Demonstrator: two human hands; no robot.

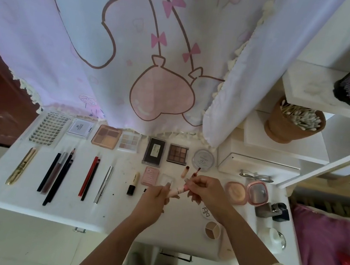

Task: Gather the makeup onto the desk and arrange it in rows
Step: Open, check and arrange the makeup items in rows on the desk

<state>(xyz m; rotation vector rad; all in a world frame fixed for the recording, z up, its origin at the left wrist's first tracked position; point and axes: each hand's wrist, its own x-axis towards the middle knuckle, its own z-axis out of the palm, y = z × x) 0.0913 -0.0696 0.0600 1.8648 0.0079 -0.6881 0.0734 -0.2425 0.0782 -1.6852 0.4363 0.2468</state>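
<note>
Now: left grip (155, 196) and right grip (205, 190) both pinch pink tube (178, 190), above surface (27, 199), just left of powder compact (235, 192).

The desk (27, 199) has a bare strip along its front edge, below the pencils (58, 177), where a hand can pass freely. The curtain (134, 60) hangs low over the back row of palettes (106, 136), closing in from above. The left hand (154, 196) and right hand (206, 192), both gripping a tube (176, 190), block the middle. Compacts (235, 192) and a bottle (272, 210) crowd the right side.
</note>
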